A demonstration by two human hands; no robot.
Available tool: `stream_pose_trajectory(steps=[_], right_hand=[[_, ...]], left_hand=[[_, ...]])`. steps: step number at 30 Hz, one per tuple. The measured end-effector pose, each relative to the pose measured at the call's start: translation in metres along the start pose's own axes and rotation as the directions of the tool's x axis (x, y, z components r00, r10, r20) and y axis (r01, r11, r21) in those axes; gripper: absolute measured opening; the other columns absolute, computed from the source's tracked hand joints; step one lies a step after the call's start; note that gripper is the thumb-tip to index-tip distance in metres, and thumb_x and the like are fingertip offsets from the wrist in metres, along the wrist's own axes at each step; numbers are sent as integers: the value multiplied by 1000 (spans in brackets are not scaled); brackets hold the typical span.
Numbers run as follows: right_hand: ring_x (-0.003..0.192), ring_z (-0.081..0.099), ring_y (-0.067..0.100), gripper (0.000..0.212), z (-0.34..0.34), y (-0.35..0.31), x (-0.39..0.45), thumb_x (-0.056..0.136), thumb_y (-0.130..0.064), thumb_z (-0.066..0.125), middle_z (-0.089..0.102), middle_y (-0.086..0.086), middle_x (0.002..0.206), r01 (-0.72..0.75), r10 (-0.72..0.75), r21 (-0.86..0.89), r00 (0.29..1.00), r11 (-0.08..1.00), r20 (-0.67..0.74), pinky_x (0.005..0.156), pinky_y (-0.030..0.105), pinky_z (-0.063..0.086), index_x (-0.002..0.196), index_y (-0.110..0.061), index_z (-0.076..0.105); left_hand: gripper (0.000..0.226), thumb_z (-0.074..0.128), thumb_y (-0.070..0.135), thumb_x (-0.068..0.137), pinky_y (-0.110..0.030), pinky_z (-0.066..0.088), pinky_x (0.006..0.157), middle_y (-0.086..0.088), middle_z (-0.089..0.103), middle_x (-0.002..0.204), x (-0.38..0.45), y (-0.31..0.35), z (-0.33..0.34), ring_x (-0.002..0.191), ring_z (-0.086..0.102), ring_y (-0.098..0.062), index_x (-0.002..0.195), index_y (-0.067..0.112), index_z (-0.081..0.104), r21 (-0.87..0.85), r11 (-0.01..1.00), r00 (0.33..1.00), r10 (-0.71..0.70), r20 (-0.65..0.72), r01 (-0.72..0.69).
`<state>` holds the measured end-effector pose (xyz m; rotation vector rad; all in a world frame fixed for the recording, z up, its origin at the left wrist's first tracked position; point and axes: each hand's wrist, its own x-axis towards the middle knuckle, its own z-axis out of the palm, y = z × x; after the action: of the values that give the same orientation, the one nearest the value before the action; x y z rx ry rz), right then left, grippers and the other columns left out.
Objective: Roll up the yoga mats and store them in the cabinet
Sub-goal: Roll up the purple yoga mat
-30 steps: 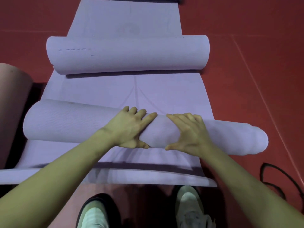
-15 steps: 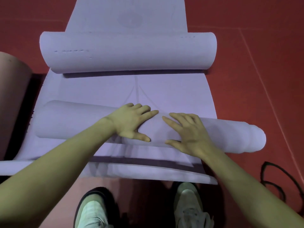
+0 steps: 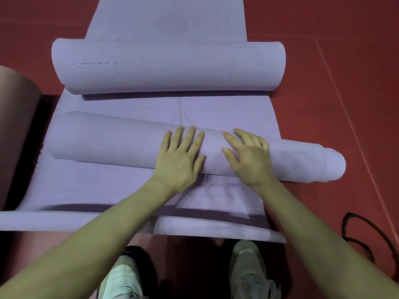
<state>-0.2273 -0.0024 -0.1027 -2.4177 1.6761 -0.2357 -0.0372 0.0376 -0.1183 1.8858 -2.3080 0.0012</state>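
Compared with the moment before, the rolled mat (image 3: 121,141) sits further up the flat mat (image 3: 103,186), closer to the second roll (image 3: 168,65), and both hands lie more on top of it with the fingers pointing forward.

The left hand (image 3: 181,156) rests flat on the rolled mat, fingers straight and a little spread, the thumb lying along the near side of the roll. The right hand (image 3: 248,158) lies just beside it on the same roll, also flat with the fingers stretched out. The two hands are near each other but do not touch. Neither hand curls round the mat; they only press on it from above.

The roll runs across under both palms. Its right end reaches well past the right hand and hangs over the red floor (image 3: 356,93); its left end lies well to the left of the left hand. Beyond the fingertips, the second roll lies across the flat mat.

Below the wrists, two shoes (image 3: 248,270) stand on the floor. A black cord (image 3: 358,236) lies to the right of the right forearm.
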Motion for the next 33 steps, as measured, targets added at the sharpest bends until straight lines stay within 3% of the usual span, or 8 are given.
stream_pose_trajectory(steps=[4,9,15,17,19,23,27,33], right_hand=[[109,60,29,43,8,-7,-10,89,-39,46,63,10,123,74,-85,-84,987,994,-137,94,46,42,120,-18,66],[119,56,26,48,9,-13,6,91,-41,37,57,5,133,-19,4,-203,997,979,-73,99,63,32,130,-21,58],[109,61,32,46,9,-16,31,88,-37,40,61,13,125,-34,16,-184,995,982,-99,98,59,37,120,-13,65],[110,60,33,48,10,-18,24,86,-36,41,61,14,126,31,-53,-147,987,989,-152,94,56,42,121,-11,64],[117,56,32,55,12,-20,18,83,-38,40,56,14,132,44,-67,-165,989,985,-132,94,56,42,128,-13,59],[129,46,29,68,5,-13,36,78,-43,58,45,11,143,45,-54,-163,997,986,-53,101,62,30,139,-17,46],[146,1,15,97,-5,-7,58,79,-54,63,1,-3,159,11,14,-145,985,989,172,113,51,-3,151,-30,3],[145,-8,17,123,-1,1,90,64,-60,73,-7,-3,158,-21,62,-178,971,984,229,112,52,-11,150,-27,-9]], left_hand=[[62,28,46,90,-53,32,104,-15,54,135,29,-9,-5,122,50,-41,133,9,54,-55,998,992,-9,126,16],[57,34,41,90,-56,41,95,-16,58,130,26,-11,-13,117,54,-41,127,6,59,59,997,992,-59,111,53],[61,32,45,88,-62,38,95,-14,51,139,19,-18,-13,123,47,-44,136,12,51,101,993,985,-80,153,65],[66,26,50,90,-64,27,103,-13,39,149,34,-23,-16,133,36,-43,144,15,40,59,997,979,-64,193,54],[67,24,54,96,-60,8,111,-6,12,160,51,-29,-17,144,10,-37,153,21,15,24,997,962,-72,264,68],[74,33,55,96,-59,1,112,-3,-3,161,72,-42,-23,146,-2,-32,153,23,-1,40,999,951,-2,310,-11],[88,43,61,90,-63,8,111,-5,-3,160,79,-51,-22,146,1,-32,152,22,-6,132,987,955,52,292,-94],[121,63,70,70,-68,1,107,-9,-2,160,111,-55,-17,146,-3,-34,152,19,-10,188,978,948,31,317,-95]])
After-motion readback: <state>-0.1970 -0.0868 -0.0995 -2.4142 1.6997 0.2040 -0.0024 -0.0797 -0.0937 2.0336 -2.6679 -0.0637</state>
